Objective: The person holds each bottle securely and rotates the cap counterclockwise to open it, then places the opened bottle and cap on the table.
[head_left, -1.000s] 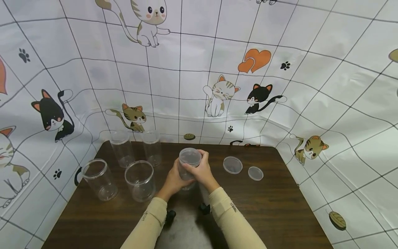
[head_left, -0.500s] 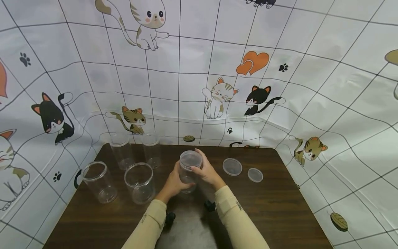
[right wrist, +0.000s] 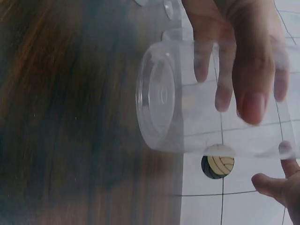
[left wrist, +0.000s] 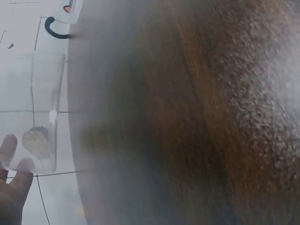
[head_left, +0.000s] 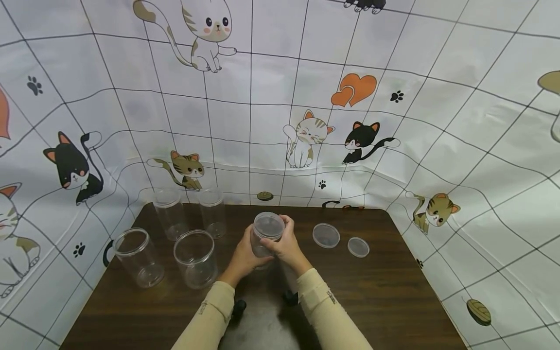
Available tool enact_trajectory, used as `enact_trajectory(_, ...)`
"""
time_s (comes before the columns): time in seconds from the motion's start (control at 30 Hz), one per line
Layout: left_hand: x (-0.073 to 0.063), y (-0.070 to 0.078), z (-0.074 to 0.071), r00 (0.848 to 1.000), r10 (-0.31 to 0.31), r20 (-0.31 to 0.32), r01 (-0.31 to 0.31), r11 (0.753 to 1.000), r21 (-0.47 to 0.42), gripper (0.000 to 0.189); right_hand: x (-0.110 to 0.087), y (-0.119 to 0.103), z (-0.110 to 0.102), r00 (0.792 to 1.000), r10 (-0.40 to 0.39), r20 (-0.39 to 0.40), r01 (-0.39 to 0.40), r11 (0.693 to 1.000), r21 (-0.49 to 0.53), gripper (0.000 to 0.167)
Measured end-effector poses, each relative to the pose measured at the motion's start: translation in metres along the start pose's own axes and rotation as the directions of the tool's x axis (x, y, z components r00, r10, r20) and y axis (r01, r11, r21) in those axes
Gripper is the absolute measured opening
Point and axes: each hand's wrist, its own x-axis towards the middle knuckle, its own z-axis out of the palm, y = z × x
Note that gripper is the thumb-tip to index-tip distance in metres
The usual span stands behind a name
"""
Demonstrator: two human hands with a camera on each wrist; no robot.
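A clear plastic jar with a translucent round lid on top stands between my two hands over the middle of the table. My left hand grips the jar's lower side, its thumb across the front. Higher up, my right hand curls round the right side, thumb at the rim just below the lid. In the right wrist view the jar lies sideways across the picture, with the right fingers and thumb around its wall. The left wrist view catches only left fingertips against the clear wall.
Two wide open jars stand at the left. Behind them are two tall slim jars. A larger lid and a smaller lid lie flat at the right. Cat-printed sheeting surrounds the table.
The right fingers and thumb loosened and spread half a second ago, and now they wrap the upper jar again. My left hand keeps its hold, and the jar stays in nearly the same place.
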Motion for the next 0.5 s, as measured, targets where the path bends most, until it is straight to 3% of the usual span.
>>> enact_trajectory(0.17, 0.0, -0.001, 0.001, 1.0, 0.001, -0.011, -0.001, 1.0, 0.031, 0.113, 0.001, -0.005, 0.002, 0.999, 0.037, -0.016, -0.038, 0.998, -0.048, 0.101)
enact_trajectory(0.27, 0.0, -0.002, 0.001, 1.0, 0.005, -0.02, -0.004, 0.999, 0.045, 0.113, 0.002, -0.007, -0.003, 0.999, 0.028, 0.021, -0.027, 0.998, -0.054, 0.093)
enact_trajectory(0.37, -0.001, -0.002, -0.001, 1.0, 0.022, -0.008, -0.021, 0.999, 0.041, 0.111, 0.006, -0.006, -0.012, 0.993, -0.014, 0.117, 0.014, 1.0, 0.0, 0.09)
enact_trajectory(0.5, -0.003, -0.003, -0.002, 0.999, 0.037, 0.039, -0.038, 0.999, 0.023, 0.107, 0.012, 0.0, -0.022, 0.957, -0.087, 0.277, 0.055, 0.991, 0.122, 0.096)
